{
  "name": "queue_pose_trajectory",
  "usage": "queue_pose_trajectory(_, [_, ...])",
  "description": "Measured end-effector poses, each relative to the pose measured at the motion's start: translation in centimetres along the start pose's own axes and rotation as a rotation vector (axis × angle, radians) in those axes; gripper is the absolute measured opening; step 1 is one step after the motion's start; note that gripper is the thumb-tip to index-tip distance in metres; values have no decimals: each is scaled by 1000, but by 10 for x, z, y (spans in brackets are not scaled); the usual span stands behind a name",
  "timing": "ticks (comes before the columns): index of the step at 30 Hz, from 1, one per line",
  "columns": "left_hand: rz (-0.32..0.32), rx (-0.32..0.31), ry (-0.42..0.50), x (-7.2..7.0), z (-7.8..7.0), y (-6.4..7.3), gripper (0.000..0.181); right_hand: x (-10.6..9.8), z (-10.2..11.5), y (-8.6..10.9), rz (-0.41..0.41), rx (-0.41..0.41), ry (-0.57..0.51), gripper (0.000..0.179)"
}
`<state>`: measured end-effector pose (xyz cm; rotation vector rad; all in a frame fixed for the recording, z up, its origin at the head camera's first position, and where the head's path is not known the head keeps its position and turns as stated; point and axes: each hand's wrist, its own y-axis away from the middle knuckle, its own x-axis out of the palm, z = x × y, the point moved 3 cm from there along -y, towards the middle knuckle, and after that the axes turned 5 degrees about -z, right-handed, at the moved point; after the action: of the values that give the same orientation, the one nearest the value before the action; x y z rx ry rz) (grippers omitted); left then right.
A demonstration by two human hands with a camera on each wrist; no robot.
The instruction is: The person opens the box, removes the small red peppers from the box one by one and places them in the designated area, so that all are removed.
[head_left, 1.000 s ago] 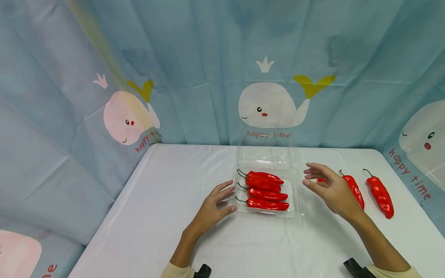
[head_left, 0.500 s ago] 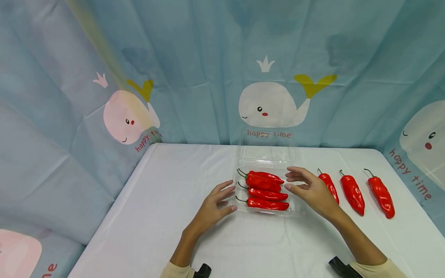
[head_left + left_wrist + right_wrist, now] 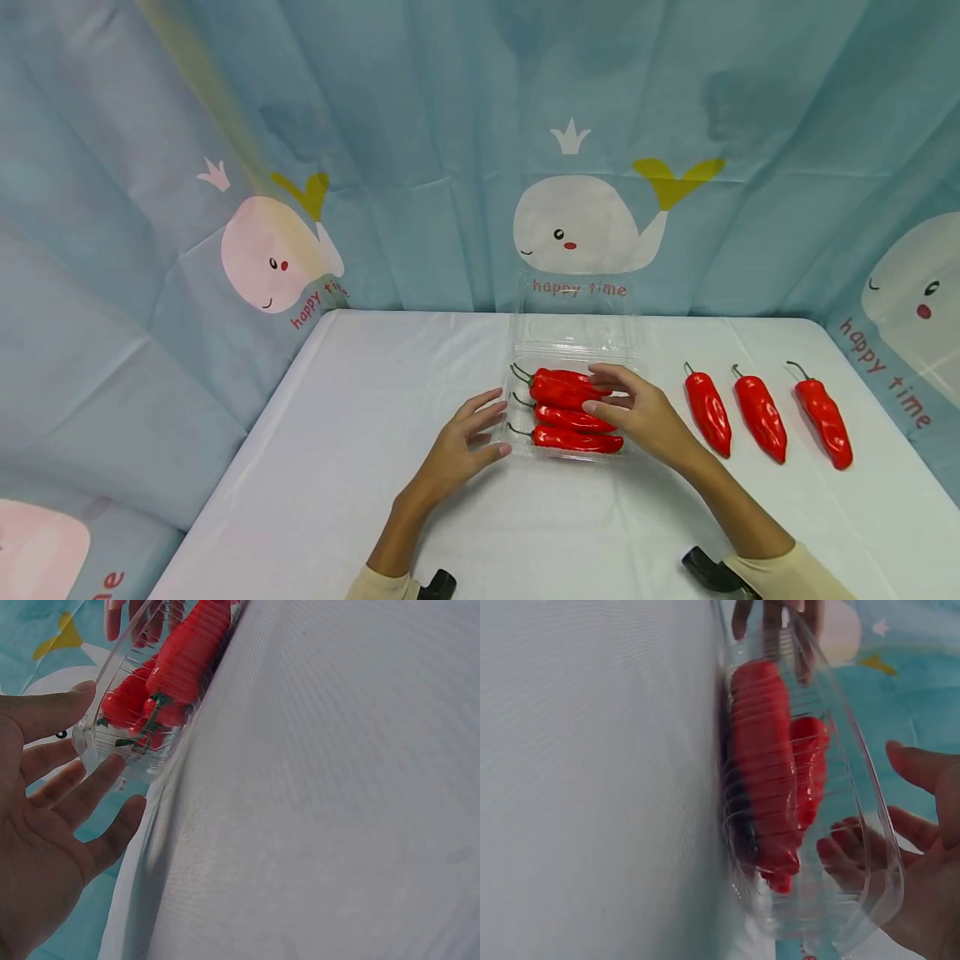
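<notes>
A clear plastic clamshell box (image 3: 573,457) sits mid-table, its lid (image 3: 574,332) folded back. Several red chili peppers (image 3: 576,440) with green stems lie sideways in it, one resting on others at the back. My left hand (image 3: 459,446) is at the box's left side, fingers spread; the left wrist view puts its fingertips (image 3: 112,766) right at the rim. My right hand (image 3: 637,414) is over the box's right end, overlapping the pepper tips. Nothing shows between its fingers, which appear relaxed beside the clear wall (image 3: 855,907) in the right wrist view.
Three more red peppers lie in a row to the right: a near one (image 3: 707,412), a middle one (image 3: 761,418) and a far one (image 3: 823,421). The white-clothed table (image 3: 375,375) ends at a blue whale-print curtain (image 3: 420,233).
My right hand has moved left, from beside the loose peppers to over the box's right end, uncovering the nearest loose pepper. My left hand and the peppers have stayed put.
</notes>
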<state>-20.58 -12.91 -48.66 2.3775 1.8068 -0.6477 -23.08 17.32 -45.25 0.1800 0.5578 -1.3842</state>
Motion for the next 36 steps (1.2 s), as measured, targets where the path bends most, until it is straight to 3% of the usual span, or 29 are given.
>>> queue_pose_trajectory(8, [7,12,9,-1,0,-1,65,13,1,-10,17,-20,16,66])
queue_pose_trajectory(15, [8,7,5,-1,1,0,65,21,1,-14,40,17,41,66])
queue_pose_trajectory(36, [7,7,5,-1,2,0,65,32,-4,-29,78,46,145,58])
